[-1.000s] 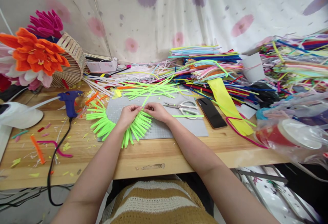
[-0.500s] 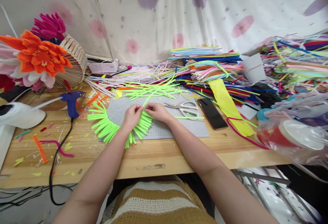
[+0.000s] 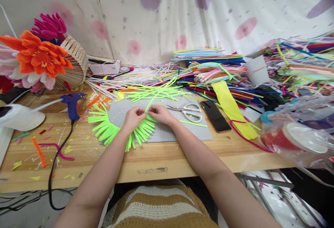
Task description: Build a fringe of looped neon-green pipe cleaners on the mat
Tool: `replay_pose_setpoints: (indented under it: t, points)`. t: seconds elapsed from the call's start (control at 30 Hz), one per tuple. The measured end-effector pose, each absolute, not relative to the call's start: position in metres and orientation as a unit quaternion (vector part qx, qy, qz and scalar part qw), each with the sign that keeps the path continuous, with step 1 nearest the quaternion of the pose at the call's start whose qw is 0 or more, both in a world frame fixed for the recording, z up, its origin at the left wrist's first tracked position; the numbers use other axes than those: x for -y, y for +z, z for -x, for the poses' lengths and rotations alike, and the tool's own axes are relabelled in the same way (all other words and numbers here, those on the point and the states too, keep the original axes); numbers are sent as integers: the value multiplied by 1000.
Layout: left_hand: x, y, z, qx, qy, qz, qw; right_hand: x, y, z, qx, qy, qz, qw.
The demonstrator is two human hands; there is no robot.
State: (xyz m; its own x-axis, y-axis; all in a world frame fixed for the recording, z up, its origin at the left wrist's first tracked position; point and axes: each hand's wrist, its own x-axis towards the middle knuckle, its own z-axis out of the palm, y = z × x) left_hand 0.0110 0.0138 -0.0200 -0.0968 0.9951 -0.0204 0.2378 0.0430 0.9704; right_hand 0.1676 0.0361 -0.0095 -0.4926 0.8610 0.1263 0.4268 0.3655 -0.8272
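A curved fringe of bright green pipe cleaner loops (image 3: 108, 130) lies over the left side of the grey cutting mat (image 3: 167, 134). My left hand (image 3: 134, 118) pinches the fringe at its upper right end. Opposite it, my right hand (image 3: 160, 114) is closed with thumb and forefinger on the same end, fingertips nearly touching the left ones. A straight green stem (image 3: 151, 101) rises from between the fingers. The exact grip point is hidden by the fingertips. Loose green pipe cleaners (image 3: 156, 92) lie crossed behind my hands.
White-handled scissors (image 3: 189, 111) and a black phone (image 3: 215, 116) lie right of my hands. A blue glue gun (image 3: 72, 105) with its cord stands at left, near scraps. Pipe cleaner bundles (image 3: 219, 69) pile up at the back. Fabric flowers (image 3: 41, 59) spill from a basket (image 3: 74, 62).
My hands stay at nearly the same spot, with the fingers shifting slightly on the fringe's end. The single green strip by the scissors has tilted a little.
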Motion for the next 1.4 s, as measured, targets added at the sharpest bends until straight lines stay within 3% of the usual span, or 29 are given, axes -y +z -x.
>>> replay_pose_setpoints:
  t: [0.23,0.5,0.63,1.2,1.4]
  points:
    - [-11,-16,-13,-610,418,-590,324,-35,-12,-165,777,384,407,287]
    - [-16,-6,2,-541,356,-450,614,-34,-10,-169,763,436,370,300]
    - [-16,0,6,-509,316,-419,682,-35,-10,-171,757,454,360,301]
    - [-18,9,2,-511,317,-368,710,-32,-5,-170,763,392,380,346]
    - [-19,-2,-2,-534,361,-411,644,-34,-10,-171,760,396,386,342]
